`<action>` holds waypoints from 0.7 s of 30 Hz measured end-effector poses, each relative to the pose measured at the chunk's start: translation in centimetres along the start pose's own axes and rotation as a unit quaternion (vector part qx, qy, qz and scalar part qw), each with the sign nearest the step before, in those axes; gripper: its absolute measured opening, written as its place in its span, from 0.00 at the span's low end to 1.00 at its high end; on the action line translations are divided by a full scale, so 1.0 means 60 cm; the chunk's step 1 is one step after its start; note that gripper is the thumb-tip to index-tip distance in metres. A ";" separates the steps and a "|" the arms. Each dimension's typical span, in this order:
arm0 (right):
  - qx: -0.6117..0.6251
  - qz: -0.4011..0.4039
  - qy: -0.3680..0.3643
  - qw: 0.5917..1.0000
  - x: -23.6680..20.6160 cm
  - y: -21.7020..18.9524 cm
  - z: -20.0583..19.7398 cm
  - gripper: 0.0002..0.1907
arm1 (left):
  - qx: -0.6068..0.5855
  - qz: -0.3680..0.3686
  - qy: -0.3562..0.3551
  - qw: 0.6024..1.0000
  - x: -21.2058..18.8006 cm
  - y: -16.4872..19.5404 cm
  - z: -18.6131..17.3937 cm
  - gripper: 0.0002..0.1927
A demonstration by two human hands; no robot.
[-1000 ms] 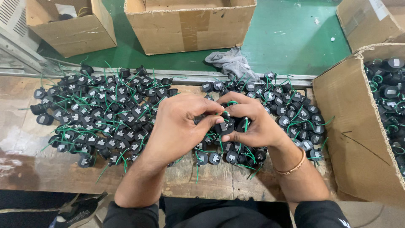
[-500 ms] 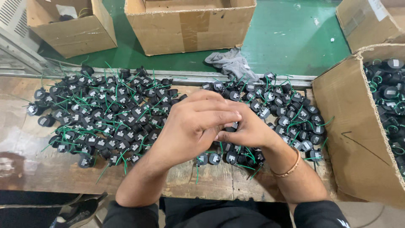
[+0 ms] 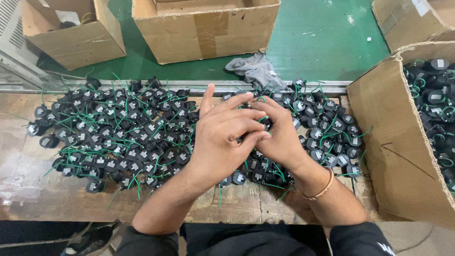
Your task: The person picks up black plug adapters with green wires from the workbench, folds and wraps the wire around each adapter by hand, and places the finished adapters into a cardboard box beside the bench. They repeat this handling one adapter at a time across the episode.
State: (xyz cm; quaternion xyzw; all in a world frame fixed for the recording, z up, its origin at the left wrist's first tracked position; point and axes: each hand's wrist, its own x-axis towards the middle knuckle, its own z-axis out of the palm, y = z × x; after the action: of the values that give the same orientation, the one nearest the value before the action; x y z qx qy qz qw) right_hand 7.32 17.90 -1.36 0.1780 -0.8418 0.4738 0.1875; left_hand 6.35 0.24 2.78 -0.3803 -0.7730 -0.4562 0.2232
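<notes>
Head view: left hand [image 3: 226,137] overlaps right hand [image 3: 279,135], grips hidden, above countless black parts [image 3: 128,137].

view: one head-worn camera | aim: steeply down over the wooden bench [image 3: 42,189] | range: close, fingers [image 3: 239,116] near frame centre | beyond the fingertips: green floor [image 3: 322,38], cardboard boxes [image 3: 204,28] | shared field: none, single view
</notes>
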 end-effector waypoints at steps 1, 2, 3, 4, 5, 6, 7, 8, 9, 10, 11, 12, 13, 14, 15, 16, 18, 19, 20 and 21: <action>-0.004 0.015 0.000 1.000 -0.002 -0.008 0.000 0.19 | 0.010 -0.015 0.012 1.000 -0.001 0.001 0.005 0.10; -0.017 0.013 0.003 1.000 -0.003 -0.016 0.001 0.18 | -0.006 -0.036 0.026 0.999 -0.001 0.002 0.009 0.11; -0.029 0.011 0.007 0.999 -0.004 -0.023 0.001 0.17 | -0.021 -0.057 0.040 0.997 -0.001 0.004 0.013 0.12; -0.042 0.009 0.012 0.999 -0.004 -0.030 0.000 0.16 | -0.037 -0.076 0.054 0.995 -0.002 0.005 0.017 0.12; -0.035 0.003 0.012 0.999 -0.003 -0.034 -0.002 0.17 | -0.015 -0.058 0.064 0.996 -0.002 0.008 0.020 0.11; -0.029 -0.005 0.013 0.999 -0.002 -0.037 -0.006 0.18 | 0.006 -0.039 0.074 0.997 -0.004 0.013 0.023 0.10; -0.023 -0.012 0.014 1.000 0.000 -0.037 -0.008 0.19 | 0.028 -0.019 0.083 0.996 -0.005 0.018 0.026 0.09; -0.030 -0.019 0.018 0.999 0.002 -0.036 -0.010 0.20 | 0.066 0.016 0.085 0.994 -0.006 0.024 0.028 0.08; -0.038 -0.026 0.022 0.999 0.004 -0.033 -0.013 0.21 | 0.104 0.051 0.088 0.989 -0.008 0.030 0.030 0.08; -0.046 -0.033 0.025 0.998 0.005 -0.028 -0.016 0.21 | 0.141 0.085 0.090 0.982 -0.007 0.033 0.030 0.07; -0.042 -0.052 0.031 0.997 0.007 -0.020 -0.021 0.19 | 0.153 0.103 0.088 0.979 -0.007 0.034 0.028 0.09; -0.038 -0.071 0.036 0.996 0.010 -0.010 -0.028 0.17 | 0.166 0.121 0.086 0.975 -0.006 0.034 0.024 0.11; -0.033 -0.091 0.040 0.994 0.012 0.001 -0.039 0.14 | 0.179 0.138 0.084 0.971 -0.006 0.031 0.018 0.13; 0.114 0.026 0.069 0.991 0.011 0.012 -0.059 0.15 | 0.148 0.126 0.082 0.977 -0.004 0.025 0.011 0.13; 0.259 0.143 0.092 0.951 0.008 0.026 -0.085 0.16 | 0.117 0.114 0.079 0.983 -0.003 0.016 0.003 0.13; 0.369 0.047 0.132 0.919 0.006 0.043 -0.116 0.14 | 0.086 0.102 0.076 0.988 -0.002 0.004 -0.005 0.14; 0.437 -0.026 0.238 0.867 0.001 0.081 -0.197 0.15 | 0.096 0.034 0.014 0.995 0.002 -0.025 -0.012 0.15; 0.433 -0.040 0.285 0.854 -0.006 0.102 -0.239 0.15 | 0.101 -0.001 -0.017 0.995 0.004 -0.043 -0.012 0.16; 0.401 -0.015 0.336 0.852 -0.011 0.126 -0.282 0.16 | 0.129 -0.019 -0.063 0.989 0.005 -0.063 -0.010 0.18; 0.350 0.030 0.380 0.856 -0.022 0.149 -0.318 0.16 | 0.157 -0.037 -0.109 0.981 0.007 -0.085 -0.005 0.21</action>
State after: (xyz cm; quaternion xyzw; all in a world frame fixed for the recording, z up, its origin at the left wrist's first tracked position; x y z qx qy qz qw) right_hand 7.01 38.93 0.61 0.0129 -0.4889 0.7733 0.4036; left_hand 2.04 -1.37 0.50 -0.3589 -0.8681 -0.2935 0.1774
